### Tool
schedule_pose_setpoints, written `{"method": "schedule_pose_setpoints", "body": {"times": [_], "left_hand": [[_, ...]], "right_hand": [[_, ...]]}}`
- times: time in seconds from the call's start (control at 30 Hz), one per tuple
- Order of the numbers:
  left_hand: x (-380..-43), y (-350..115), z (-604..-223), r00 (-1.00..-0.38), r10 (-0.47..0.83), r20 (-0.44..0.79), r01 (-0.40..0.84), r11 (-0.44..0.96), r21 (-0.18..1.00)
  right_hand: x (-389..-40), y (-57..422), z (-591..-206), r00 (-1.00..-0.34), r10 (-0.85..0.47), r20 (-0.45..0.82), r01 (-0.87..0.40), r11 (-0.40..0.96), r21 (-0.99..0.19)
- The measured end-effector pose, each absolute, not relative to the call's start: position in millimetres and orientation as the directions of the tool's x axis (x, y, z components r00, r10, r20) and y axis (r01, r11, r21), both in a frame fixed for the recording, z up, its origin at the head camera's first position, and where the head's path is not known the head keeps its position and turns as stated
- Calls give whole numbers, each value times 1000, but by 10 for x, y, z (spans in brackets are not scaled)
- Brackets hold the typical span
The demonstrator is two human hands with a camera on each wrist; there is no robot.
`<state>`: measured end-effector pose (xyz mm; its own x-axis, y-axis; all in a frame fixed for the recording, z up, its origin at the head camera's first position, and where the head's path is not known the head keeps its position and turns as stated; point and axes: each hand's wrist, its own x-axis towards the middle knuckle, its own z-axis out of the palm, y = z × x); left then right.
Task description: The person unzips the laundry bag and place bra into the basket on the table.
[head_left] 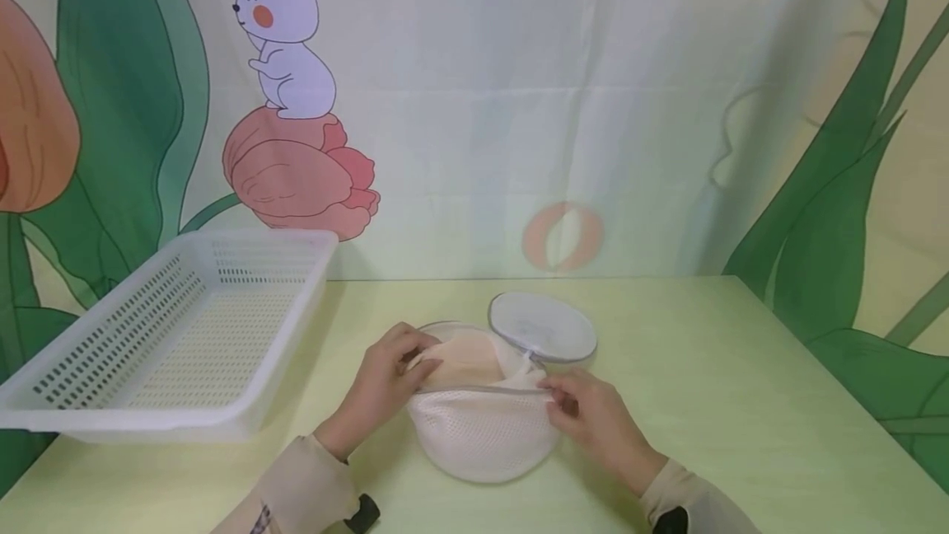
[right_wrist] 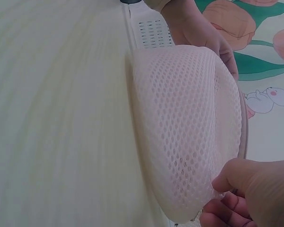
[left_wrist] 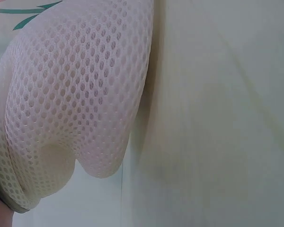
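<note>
A white mesh laundry bag [head_left: 485,435] with a grey zip edge stands on the table, its round lid [head_left: 543,328] folded back at the upper right. In its opening lies a beige bra [head_left: 467,357], with a smooth cup on the left and pale gathered cloth on the right. My left hand [head_left: 393,369] reaches over the bag's left rim and pinches the bra between thumb and fingers. My right hand [head_left: 593,410] pinches the bag's zip edge at the right corner; the right wrist view shows thumb and curled fingers on the mesh. The bag's inside is mostly hidden.
A white perforated plastic basket [head_left: 292,336] stands at the left of the pale yellow-green table [head_left: 704,377]. A printed cloth backdrop [head_left: 460,105] with a rabbit and flowers hangs behind the table.
</note>
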<state>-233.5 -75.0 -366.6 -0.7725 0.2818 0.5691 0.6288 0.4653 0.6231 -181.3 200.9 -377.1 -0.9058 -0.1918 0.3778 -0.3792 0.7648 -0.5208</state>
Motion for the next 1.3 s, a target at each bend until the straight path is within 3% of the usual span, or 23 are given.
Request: {"method": "schedule_pose_setpoints", "body": {"times": [0.5, 0.73, 1.03, 1.3], "left_hand": [[-2323, -713, -3665, -688, 120, 715, 674, 471, 570], [-2319, -723, -3658, -713, 59, 698, 643, 450, 619], [-2305, -710, -3622, -705, -5, 709, 669, 328, 667], [-2265, -692, -3578, -673, -59, 738, 688, 318, 653]], "right_hand": [[-1836, 2039, -3779, -918, -192, 347, -366, 746, -556], [-1839, 2037, -3782, -924, -192, 332, -356, 751, -556], [-1840, 2042, -3772, -923, -207, 324, -360, 761, -540], [-1845, 2052, -3781, -911, -239, 336, -392, 756, -525]]}}
